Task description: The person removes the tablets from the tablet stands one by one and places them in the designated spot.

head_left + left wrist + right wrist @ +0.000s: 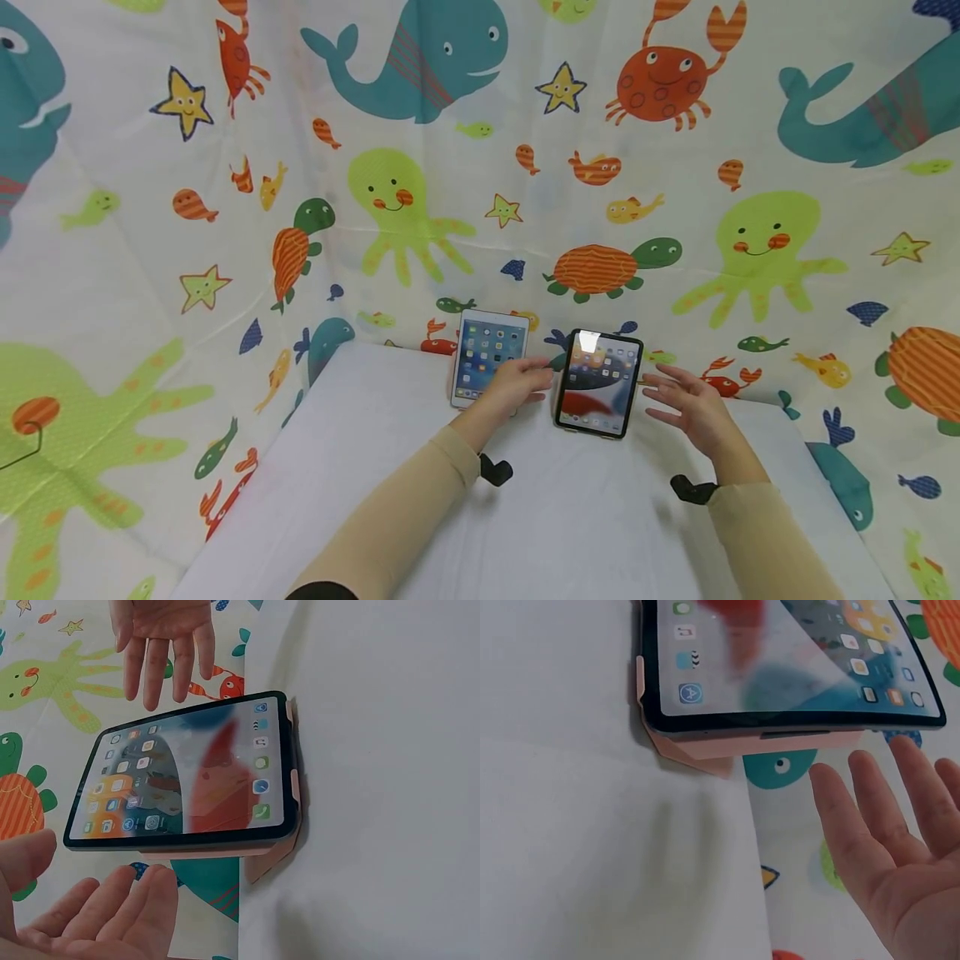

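Dark tablet [599, 383]: propped, leaning back, on the white surface [585, 517], between the 2 hands, right of the white tablet [489, 342].
Left hand [517, 383]: fingers loosely extended, thumb apart; nothing is held.
Right hand [692, 410]: fingers spread, nothing held, dark tablet just beside.
Screen [180, 772]: best left untouched, it is judged; the sides should be met evenly.
Pink case [274, 859]: its base should be steadied, lest the lean be lost.
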A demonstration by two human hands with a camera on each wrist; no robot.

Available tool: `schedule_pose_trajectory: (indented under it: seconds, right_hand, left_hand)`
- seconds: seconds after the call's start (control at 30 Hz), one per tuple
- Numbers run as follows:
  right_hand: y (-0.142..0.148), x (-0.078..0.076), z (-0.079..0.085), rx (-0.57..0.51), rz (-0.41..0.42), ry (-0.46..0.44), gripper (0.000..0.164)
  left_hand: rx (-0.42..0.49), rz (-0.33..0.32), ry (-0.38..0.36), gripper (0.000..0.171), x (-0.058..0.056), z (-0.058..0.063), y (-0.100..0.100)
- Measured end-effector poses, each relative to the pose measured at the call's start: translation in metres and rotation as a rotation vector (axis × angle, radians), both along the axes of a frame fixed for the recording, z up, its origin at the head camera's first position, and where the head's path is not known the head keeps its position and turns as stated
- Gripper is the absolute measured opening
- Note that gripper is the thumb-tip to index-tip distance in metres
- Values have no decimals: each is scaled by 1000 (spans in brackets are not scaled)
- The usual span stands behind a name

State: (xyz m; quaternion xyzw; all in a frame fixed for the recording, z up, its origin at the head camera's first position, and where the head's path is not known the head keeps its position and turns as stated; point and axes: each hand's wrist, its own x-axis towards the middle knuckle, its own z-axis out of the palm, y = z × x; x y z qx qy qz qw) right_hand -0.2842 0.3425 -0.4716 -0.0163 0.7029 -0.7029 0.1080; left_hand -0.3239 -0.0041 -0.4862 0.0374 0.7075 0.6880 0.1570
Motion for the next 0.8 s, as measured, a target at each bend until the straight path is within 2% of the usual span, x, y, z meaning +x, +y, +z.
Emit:
schedule_pose_trajectory:
  seconds: [0.2,0.53,0.8]
  right_hand:
    - [1,-5,1,-1,-15,-14,69]
    - [-8,-18,1,47,-33,-18,74]
    - [-12,-20,0,8,-74,2,73]
  left_hand:
    - [6,-7,25,45,-7,5,8]
    - [-2,36,56,45,-18,20,22]
    - [-22,39,53,48,-26,23,29]
